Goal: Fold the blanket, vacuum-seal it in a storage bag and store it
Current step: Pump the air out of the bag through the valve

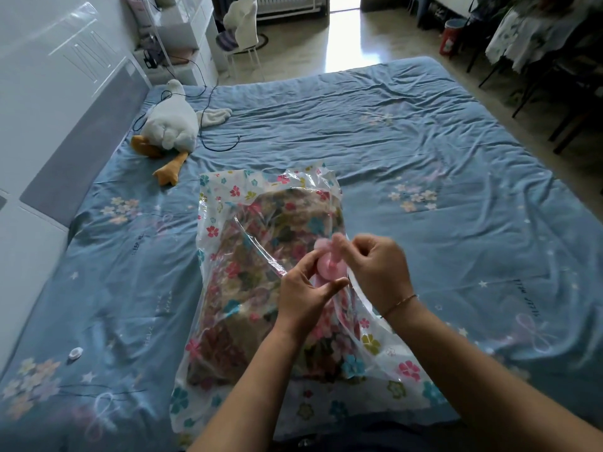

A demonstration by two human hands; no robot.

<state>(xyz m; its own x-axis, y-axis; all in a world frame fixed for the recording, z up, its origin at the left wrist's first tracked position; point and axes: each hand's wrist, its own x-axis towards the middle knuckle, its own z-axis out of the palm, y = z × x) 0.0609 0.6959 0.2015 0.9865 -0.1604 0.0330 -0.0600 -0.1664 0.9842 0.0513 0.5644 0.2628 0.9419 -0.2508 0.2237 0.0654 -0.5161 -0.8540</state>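
A clear storage bag (228, 197) printed with small flowers lies on the blue bed in front of me. The folded floral blanket (248, 288) fills it. On the bag's top side sits a round pink valve (328, 267). My left hand (303, 295) grips the valve's rim from the left and below. My right hand (372, 265) pinches the pink valve cap (323, 246) at the valve's upper right edge. The cap is blurred.
A white plush goose (169, 125) lies at the bed's far left with a black cable (212, 138) beside it. A small white clip (75, 353) rests on the blue sheet (424, 151) near the left edge. A white headboard wall runs along the left; chairs and floor lie beyond the bed.
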